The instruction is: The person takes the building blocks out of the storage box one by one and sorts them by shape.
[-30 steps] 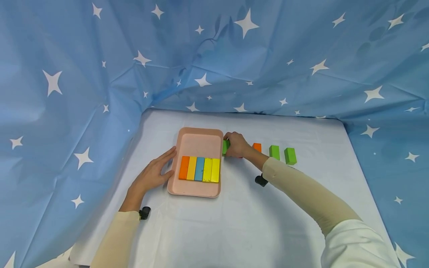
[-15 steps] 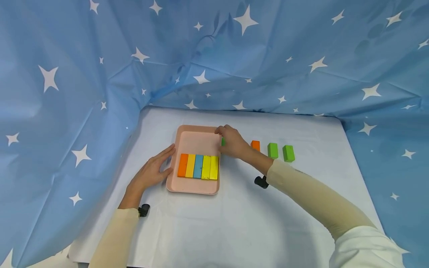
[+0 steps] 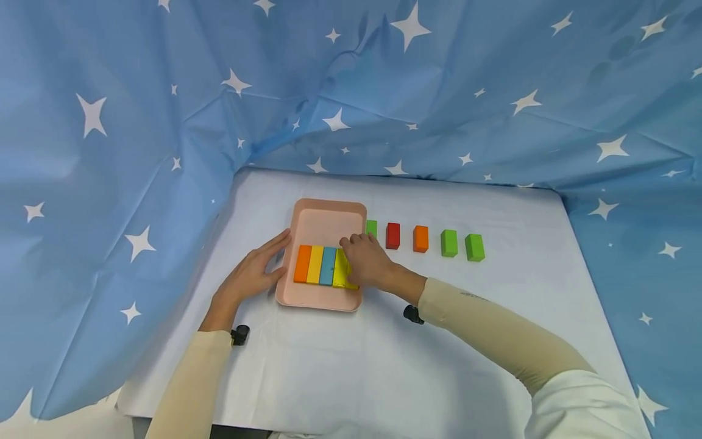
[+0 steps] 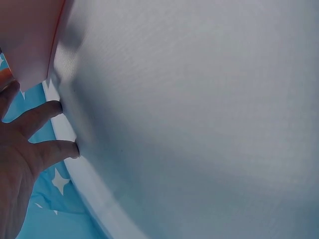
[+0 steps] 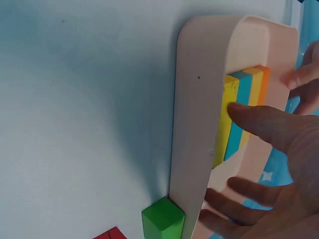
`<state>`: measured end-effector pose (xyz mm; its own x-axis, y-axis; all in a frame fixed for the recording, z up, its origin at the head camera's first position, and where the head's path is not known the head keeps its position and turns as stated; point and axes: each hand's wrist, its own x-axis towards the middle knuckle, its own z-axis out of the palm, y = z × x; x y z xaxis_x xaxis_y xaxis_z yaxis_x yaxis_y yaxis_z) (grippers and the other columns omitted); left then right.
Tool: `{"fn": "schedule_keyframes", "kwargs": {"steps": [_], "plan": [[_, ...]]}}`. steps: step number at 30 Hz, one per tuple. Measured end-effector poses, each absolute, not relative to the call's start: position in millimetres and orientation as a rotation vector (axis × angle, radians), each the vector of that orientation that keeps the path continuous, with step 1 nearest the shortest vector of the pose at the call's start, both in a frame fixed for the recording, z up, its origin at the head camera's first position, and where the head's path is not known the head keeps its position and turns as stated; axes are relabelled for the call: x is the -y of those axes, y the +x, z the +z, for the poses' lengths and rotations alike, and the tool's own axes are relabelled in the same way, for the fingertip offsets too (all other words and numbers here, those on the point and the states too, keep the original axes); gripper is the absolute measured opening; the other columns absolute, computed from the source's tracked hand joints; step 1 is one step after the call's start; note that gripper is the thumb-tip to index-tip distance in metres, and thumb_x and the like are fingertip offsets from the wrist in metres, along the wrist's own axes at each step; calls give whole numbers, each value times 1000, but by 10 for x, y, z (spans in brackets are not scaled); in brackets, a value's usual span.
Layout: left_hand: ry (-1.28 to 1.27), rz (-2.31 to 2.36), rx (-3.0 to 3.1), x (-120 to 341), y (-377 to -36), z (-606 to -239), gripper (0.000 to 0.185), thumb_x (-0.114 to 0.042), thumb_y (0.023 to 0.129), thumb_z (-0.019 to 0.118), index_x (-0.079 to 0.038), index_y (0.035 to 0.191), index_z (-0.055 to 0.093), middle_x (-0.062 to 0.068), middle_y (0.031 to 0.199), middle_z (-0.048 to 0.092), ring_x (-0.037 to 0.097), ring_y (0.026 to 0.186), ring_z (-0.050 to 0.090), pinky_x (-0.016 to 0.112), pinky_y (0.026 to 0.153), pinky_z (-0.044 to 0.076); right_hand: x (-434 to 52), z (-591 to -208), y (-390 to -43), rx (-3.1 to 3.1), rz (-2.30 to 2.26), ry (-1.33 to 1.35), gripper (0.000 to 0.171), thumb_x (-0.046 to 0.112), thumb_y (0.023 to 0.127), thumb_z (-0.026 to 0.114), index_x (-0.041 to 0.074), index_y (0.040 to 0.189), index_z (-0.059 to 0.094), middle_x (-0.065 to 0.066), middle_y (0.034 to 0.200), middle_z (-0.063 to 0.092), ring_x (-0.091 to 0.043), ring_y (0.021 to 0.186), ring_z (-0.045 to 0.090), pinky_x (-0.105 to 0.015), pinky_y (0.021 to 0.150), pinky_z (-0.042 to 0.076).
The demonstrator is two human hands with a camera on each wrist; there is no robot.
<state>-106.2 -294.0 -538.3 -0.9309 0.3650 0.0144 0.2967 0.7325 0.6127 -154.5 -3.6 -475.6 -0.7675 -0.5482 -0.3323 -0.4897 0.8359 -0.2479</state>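
Note:
A pink tray [image 3: 329,219] holds a row of upright-edged blocks: orange [image 3: 302,263], yellow-orange [image 3: 315,264], blue [image 3: 326,266] and two bright yellow ones. My right hand [image 3: 370,262] is over the tray's right side and hides much of the rightmost yellow block. In the right wrist view its thumb is at the yellow block [image 5: 228,92], with the other fingers spread past the row's end. My left hand [image 3: 249,274] rests along the tray's left wall, fingers extended, fingertips at the rim.
Right of the tray stands a line of single blocks: green [image 3: 372,227] against the tray wall, then red [image 3: 392,236], orange [image 3: 420,239], green [image 3: 448,243] and another green [image 3: 475,248]. A blue star-patterned curtain [image 3: 285,73] hangs behind the white table [image 3: 439,366].
My right hand has left the green block beside the tray and moved left and nearer, over the yellow blocks. The red block now shows. The left hand stays at the tray.

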Motion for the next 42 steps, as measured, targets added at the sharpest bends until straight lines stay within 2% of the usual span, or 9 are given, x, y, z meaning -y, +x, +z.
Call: {"fn": "schedule_keyframes", "kwargs": {"steps": [2,7,15,21,24,27,30,35,42], "plan": [[547,978,-2820,2939,-1072,-5385,73,-26,102,67,-8,164,32,3,174,23,32,157,32,55,125,32,34,-4777,-1534,-2617,-171,-770,80,22,75,91,4,143,52,-16,131,63,-36,137,51,-60,128,23],[541,984,-2808,2940,-1083,-5390,73,-25,102,67,-9,164,32,2,175,23,32,157,31,55,125,31,36,-4842,-1517,-2607,-117,-769,82,24,72,92,6,140,50,-13,127,63,-35,135,50,-63,128,17],[540,995,-2809,2941,-1088,-5389,72,-23,102,67,-7,163,32,4,174,24,33,157,32,56,124,32,54,-4915,-1485,-2637,-108,-800,77,19,72,91,5,137,51,-13,122,63,-34,132,53,-64,128,18],[530,987,-2807,2927,-1078,-5374,72,-23,102,67,-8,164,32,3,174,23,32,157,32,55,125,32,37,-4929,-1470,-2654,-158,-812,77,17,72,90,4,137,51,-13,119,61,-33,124,56,-62,127,22],[526,976,-2808,2925,-1069,-5369,72,-22,102,67,-9,164,32,3,174,23,33,156,33,55,125,32,25,-4931,-1463,-2650,-212,-814,79,17,71,91,3,138,52,-13,120,59,-30,118,55,-55,125,31],[519,971,-2814,2926,-1060,-5358,73,-24,102,67,-8,164,32,4,174,24,33,157,33,56,125,31,19,-4917,-1461,-2643,-283,-810,83,16,68,93,3,139,52,-12,121,55,-27,112,52,-44,115,44],[501,958,-2819,2916,-1053,-5348,73,-27,102,67,-9,164,32,3,174,24,33,157,32,57,125,30,0,-4880,-1451,-2635,-339,-807,88,15,66,94,2,142,51,-12,126,52,-25,111,49,-36,104,51],[496,952,-2811,2900,-1050,-5349,73,-27,102,66,-9,164,32,3,174,23,34,157,32,59,125,30,-45,-4781,-1435,-2611,-411,-801,98,13,65,95,0,149,46,-14,136,48,-25,116,47,-34,103,55],[488,960,-2811,2900,-1042,-5347,72,-22,101,67,-9,164,33,2,174,23,33,157,32,57,124,31,-143,-4668,-1446,-2604,-518,-783,99,15,69,97,1,152,45,-13,138,46,-24,119,48,-35,105,55]]}}
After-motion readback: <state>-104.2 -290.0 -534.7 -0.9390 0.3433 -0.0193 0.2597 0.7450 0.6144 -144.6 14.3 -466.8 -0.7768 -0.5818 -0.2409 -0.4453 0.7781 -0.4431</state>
